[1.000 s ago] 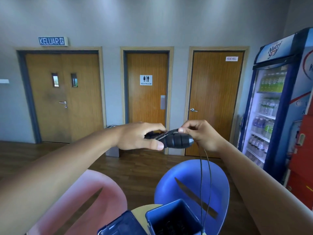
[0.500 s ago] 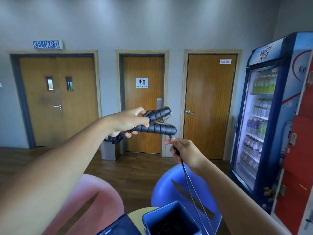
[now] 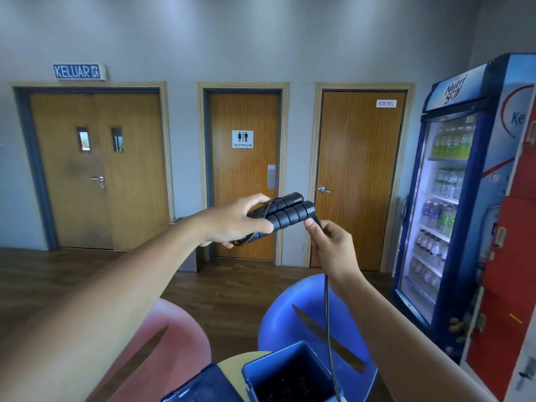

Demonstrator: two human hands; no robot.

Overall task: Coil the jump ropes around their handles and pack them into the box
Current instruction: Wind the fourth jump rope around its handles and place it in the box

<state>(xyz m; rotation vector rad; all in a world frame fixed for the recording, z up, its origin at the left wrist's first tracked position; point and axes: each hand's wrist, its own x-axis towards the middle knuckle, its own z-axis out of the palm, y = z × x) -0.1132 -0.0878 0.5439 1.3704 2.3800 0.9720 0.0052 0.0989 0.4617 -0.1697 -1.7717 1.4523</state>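
Observation:
My left hand (image 3: 232, 221) grips two black foam jump-rope handles (image 3: 285, 213) held side by side at chest height, pointing up to the right. A few turns of thin black rope lie around their lower ends. My right hand (image 3: 327, 245) pinches the rope (image 3: 327, 309) just below the handle tips. From there the rope hangs straight down into the open blue box (image 3: 290, 369) at the bottom of the view. Dark coiled rope shows inside the box.
The box stands on a small round pale table (image 3: 232, 361), its blue lid (image 3: 200, 385) beside it on the left. A pink chair (image 3: 174, 338) and a blue chair (image 3: 290, 314) sit behind the table. A drinks fridge (image 3: 446, 204) stands at the right.
My right hand rose from below the handles to their tips, drawing the rope up. My left hand tilted the two handles closer together and shifted slightly right.

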